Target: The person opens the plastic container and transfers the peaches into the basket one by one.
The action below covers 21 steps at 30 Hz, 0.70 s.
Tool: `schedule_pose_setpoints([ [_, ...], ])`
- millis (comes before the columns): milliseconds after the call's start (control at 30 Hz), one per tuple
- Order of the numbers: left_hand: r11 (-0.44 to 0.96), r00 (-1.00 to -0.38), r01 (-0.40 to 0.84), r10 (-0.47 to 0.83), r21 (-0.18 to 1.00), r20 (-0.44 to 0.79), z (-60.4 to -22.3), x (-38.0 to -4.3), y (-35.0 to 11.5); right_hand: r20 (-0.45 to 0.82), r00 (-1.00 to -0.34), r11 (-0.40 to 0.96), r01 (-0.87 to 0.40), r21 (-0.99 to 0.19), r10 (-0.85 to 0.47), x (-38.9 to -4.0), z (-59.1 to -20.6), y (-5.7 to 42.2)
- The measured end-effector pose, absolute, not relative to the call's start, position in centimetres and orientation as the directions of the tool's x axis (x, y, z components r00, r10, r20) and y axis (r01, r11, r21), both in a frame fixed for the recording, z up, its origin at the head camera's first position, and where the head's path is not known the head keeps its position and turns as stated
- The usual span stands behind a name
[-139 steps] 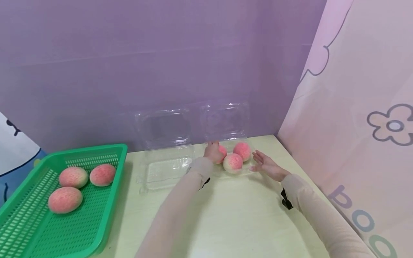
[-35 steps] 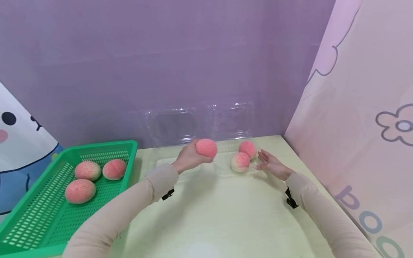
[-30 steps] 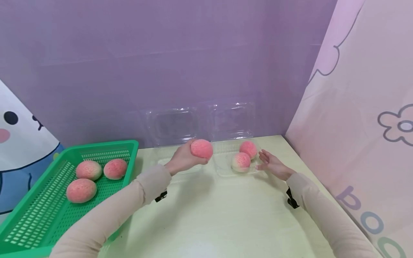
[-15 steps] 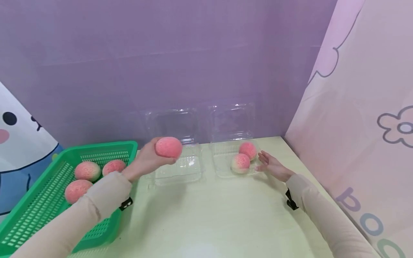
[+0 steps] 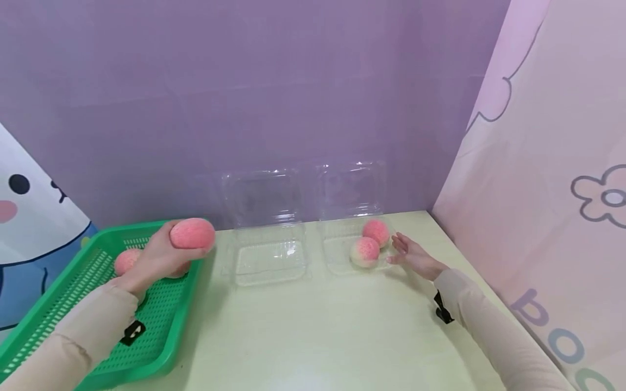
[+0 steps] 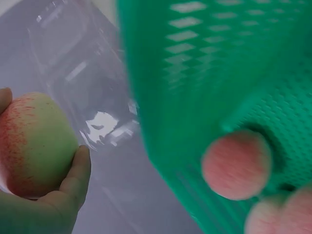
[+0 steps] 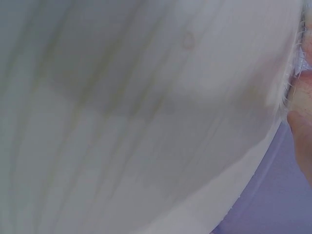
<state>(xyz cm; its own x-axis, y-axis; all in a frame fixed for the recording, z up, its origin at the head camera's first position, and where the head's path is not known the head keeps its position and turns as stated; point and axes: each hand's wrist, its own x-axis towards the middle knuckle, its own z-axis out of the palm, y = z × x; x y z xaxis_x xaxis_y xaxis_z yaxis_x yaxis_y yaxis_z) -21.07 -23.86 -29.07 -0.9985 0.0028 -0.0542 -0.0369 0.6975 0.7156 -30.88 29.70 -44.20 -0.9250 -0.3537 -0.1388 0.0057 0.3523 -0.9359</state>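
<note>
My left hand (image 5: 155,259) grips a pink toy peach (image 5: 192,234) above the inner edge of the green basket (image 5: 171,336). In the left wrist view, the fingers curl round the peach's pale green side. Several other peaches (image 6: 236,165) lie in the basket, partly hidden by my left arm in the head view. On the right, a clear plastic clamshell box (image 5: 337,247) stands with its lid up and two peaches (image 5: 364,252) inside. My right hand (image 5: 413,257) stays at that box's right side, fingers extended and thumb apart, gripping nothing.
A second clear clamshell box (image 5: 269,263), lid raised against the purple backdrop (image 5: 293,98), stands between the basket and the right box. A patterned side wall (image 5: 528,217) borders the pale table (image 5: 313,331) on the right.
My left hand has lifted a peach out of the right box and carried it left, past the other box, to the basket. My right hand has stayed by the right box.
</note>
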Motion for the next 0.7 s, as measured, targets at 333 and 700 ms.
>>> schedule_pose_setpoints([
  [333,0.686,-0.996,-0.062,0.008,0.725,-0.093,-31.6,-21.6,-28.8,-0.143,-0.92,0.373,-0.004,-0.928,-0.366,-31.0,-43.8,29.9],
  [700,0.812,-0.989,-0.007,0.08,0.584,-0.123,-34.4,-22.2,-31.4,-0.149,-0.917,0.373,0.001,-0.928,-0.369,-30.9,-43.8,29.9],
])
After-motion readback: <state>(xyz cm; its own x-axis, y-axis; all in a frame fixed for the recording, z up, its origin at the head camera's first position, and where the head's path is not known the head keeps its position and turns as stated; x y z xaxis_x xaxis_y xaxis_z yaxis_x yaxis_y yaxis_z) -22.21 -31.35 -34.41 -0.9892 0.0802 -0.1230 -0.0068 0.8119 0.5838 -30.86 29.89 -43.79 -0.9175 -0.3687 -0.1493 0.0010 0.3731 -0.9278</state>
